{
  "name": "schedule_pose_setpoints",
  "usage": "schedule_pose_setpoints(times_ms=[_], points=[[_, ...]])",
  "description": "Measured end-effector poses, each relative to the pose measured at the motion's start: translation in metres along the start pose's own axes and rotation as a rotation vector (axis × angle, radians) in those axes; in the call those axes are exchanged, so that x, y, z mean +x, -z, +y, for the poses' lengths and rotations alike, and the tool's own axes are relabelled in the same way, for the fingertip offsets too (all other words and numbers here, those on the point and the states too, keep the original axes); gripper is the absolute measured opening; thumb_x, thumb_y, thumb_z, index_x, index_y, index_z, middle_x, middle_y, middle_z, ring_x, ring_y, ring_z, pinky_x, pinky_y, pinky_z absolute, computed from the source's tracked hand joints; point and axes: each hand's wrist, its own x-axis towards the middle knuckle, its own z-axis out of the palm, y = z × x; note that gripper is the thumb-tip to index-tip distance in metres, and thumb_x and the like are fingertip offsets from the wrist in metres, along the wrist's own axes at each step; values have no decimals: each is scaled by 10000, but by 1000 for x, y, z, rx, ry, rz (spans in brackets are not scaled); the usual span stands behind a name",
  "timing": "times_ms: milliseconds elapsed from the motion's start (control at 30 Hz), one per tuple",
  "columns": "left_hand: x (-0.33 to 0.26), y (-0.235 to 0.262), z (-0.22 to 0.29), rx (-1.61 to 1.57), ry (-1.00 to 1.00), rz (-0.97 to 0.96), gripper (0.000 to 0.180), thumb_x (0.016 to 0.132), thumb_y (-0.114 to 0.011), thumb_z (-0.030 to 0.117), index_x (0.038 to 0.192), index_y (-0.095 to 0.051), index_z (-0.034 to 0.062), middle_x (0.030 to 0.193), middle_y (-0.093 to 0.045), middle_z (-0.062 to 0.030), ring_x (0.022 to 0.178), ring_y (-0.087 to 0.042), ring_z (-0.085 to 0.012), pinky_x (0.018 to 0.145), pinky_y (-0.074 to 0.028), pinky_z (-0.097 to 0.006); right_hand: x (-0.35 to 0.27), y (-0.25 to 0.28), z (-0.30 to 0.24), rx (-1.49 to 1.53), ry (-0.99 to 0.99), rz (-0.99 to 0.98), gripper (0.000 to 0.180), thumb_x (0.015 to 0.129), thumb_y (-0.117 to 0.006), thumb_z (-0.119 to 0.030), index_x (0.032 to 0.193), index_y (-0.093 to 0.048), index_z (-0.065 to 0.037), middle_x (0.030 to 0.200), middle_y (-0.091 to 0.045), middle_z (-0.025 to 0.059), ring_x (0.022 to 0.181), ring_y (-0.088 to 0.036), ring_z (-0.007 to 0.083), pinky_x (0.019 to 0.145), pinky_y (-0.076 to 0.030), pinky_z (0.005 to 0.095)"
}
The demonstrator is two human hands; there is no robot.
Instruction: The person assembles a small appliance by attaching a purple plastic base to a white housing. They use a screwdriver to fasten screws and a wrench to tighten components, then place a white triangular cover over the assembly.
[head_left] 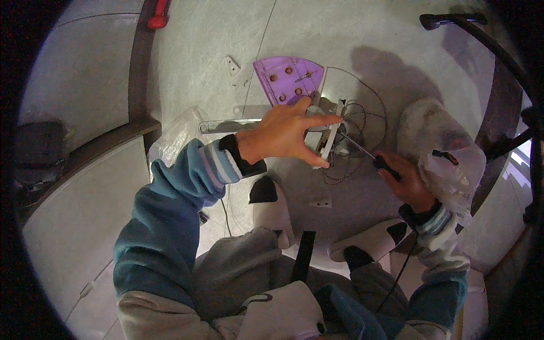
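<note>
My left hand (280, 133) grips a narrow white-edged part (332, 141) between its spread thumb and fingers; the part's inner side is mostly hidden. In my right hand (412, 186) is a screwdriver (364, 148) with a dark handle. Its thin shaft points up and left, and the tip reaches the white-edged part. Thin dark wires (386, 110) loop around that part's right side. Just beyond my left hand lies a purple fan-shaped panel (288, 82) with several brownish round spots. A long grey metal bar (226, 126) passes beneath the left hand.
Clear plastic (175, 139) lies at the left, and a filled translucent bag (447, 153) stands beside my right hand. Small white plates (232, 65) lie on the floor. A red object (159, 16) is at the far left; a black tubular frame (498, 48) curves along the right.
</note>
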Motion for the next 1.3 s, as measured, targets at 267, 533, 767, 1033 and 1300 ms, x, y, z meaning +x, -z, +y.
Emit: schedule_pose_setpoints(times_ms=[267,533,767,1033,1300], points=[[0,-3,-1,-30,5,15,822,537,-792,590,1281,-560,327,888,-498,-168,698,-581,-334,599,-468,-396,-1,-6,-3,-317,50,69,440,834,-668,-122,1251,-549,-48,1013,-626,199,849,-623,361,737,-511,408],[1,2,-2,-15,5,-12,819,533,-797,583,1275,-563,326,903,-511,-165,707,-588,-335,618,-475,-406,-5,-3,5,-90,31,38,354,875,-637,-163,1201,-569,-44,940,-631,122,779,-608,239,676,-495,340],[2,3,0,-36,36,-66,817,528,-795,594,1271,-561,351,930,-515,-166,722,-594,-336,626,-484,-409,14,43,-22,296,-550,-432,288,918,-594,-173,1158,-588,-13,805,-602,0,715,-514,70,637,-432,246],[1,-1,-2,-35,36,-31,829,519,-793,608,1271,-563,347,921,-507,-159,725,-594,-329,631,-489,-405,0,9,-11,-324,185,109,363,856,-651,-135,1201,-573,-52,956,-617,138,878,-619,251,754,-502,335],[0,-4,-5,-29,-17,8,887,502,-840,507,1314,-528,335,931,-494,-146,701,-576,-307,613,-485,-395,-8,-17,-10,-672,170,277,447,797,-684,-78,1218,-537,-45,1081,-565,178,977,-584,336,846,-487,397]])
